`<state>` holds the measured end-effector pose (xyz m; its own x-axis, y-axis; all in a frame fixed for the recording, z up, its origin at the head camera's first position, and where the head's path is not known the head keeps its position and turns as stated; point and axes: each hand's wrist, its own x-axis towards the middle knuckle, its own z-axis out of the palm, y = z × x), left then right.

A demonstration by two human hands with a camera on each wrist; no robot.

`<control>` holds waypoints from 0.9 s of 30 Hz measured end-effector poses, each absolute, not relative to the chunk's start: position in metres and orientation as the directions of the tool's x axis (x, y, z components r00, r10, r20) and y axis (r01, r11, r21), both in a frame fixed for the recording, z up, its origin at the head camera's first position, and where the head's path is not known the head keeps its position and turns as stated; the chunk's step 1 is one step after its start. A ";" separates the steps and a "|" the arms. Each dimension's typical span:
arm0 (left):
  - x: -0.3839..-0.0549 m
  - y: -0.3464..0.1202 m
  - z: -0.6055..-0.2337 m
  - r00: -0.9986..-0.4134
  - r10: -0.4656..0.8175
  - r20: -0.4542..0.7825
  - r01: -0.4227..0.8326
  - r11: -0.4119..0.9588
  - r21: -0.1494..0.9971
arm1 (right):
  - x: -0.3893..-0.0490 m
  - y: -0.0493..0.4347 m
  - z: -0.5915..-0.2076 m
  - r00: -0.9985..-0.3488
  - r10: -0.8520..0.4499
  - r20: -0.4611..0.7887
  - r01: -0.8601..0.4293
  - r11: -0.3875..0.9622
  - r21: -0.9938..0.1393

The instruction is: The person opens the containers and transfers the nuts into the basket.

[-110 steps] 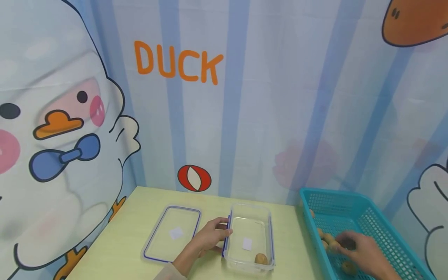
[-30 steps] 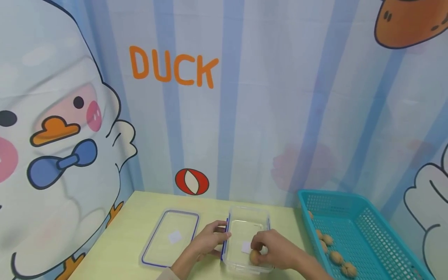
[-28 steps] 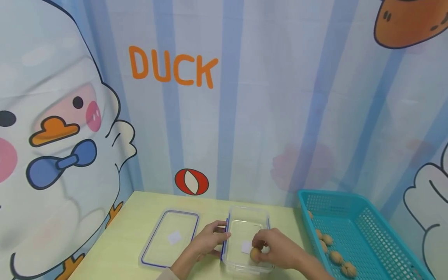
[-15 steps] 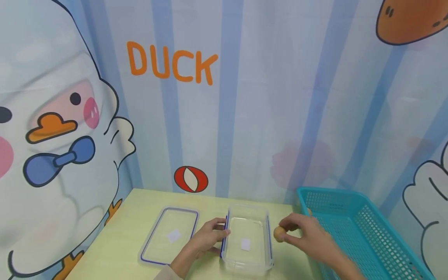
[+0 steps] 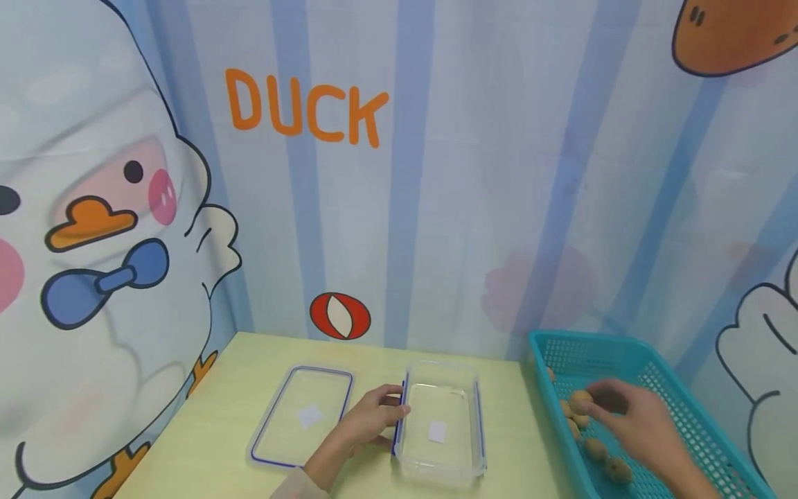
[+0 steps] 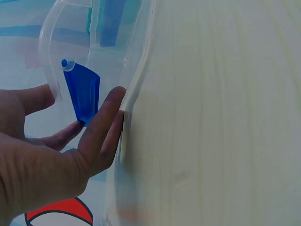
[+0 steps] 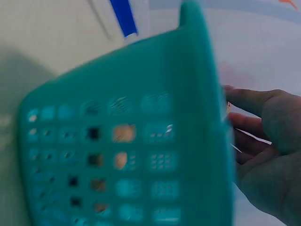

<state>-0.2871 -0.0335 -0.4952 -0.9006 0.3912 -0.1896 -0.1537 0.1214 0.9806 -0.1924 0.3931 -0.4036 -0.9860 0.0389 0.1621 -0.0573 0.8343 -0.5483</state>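
Observation:
A clear plastic food container (image 5: 436, 443) with blue side latches stands on the table, a white label on its floor and no walnut inside. My left hand (image 5: 372, 418) holds its left wall, thumb at the rim and fingers along the outside. In the left wrist view, the fingers of that hand (image 6: 61, 136) touch the wall around a blue latch (image 6: 83, 92). My right hand (image 5: 639, 423) pinches a walnut (image 5: 580, 400) between thumb and fingertips, over the left part of a teal basket (image 5: 692, 409). Several loose walnuts (image 5: 596, 450) lie below it.
A flat clear lid (image 5: 293, 423) with a blue seal and a white label lies left of the container on the pale yellow table (image 5: 218, 416). The basket's raised perforated wall (image 7: 136, 75) stands between the container and the walnuts. A printed curtain (image 5: 461, 173) hangs behind.
My right hand has lifted the walnut out of the container and carried it right, over the basket. My left hand stays at the container's left wall.

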 end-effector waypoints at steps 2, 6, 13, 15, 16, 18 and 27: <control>-0.287 -0.034 -0.495 -0.900 0.393 -0.189 -0.153 0.120 0.981 | -0.193 0.401 -0.409 -0.991 0.052 0.120 -0.022 0.839 -0.543; -0.286 -0.033 -0.496 -0.898 0.396 -0.193 -0.161 0.114 0.980 | -0.192 0.412 -0.421 -0.998 0.049 0.045 0.018 0.851 -0.525; -0.286 -0.031 -0.495 -0.899 0.391 -0.196 -0.166 0.109 0.980 | -0.192 0.419 -0.437 -0.997 0.012 -0.079 0.052 0.845 -0.531; -0.286 -0.030 -0.495 -0.901 0.387 -0.197 -0.167 0.109 0.980 | -0.194 0.419 -0.440 -0.992 0.013 -0.127 0.080 0.838 -0.540; -0.286 -0.030 -0.495 -0.901 0.386 -0.197 -0.168 0.109 0.980 | -0.194 0.419 -0.442 -0.989 0.013 -0.147 0.092 0.835 -0.543; -0.286 -0.029 -0.495 -0.902 0.383 -0.197 -0.168 0.108 0.980 | -0.196 0.420 -0.446 -0.986 0.008 -0.169 0.102 0.821 -0.561; -0.286 -0.034 -0.491 -0.900 0.385 -0.203 -0.156 0.149 0.976 | -0.200 0.413 -0.451 -0.981 -0.021 -0.191 0.100 0.793 -0.601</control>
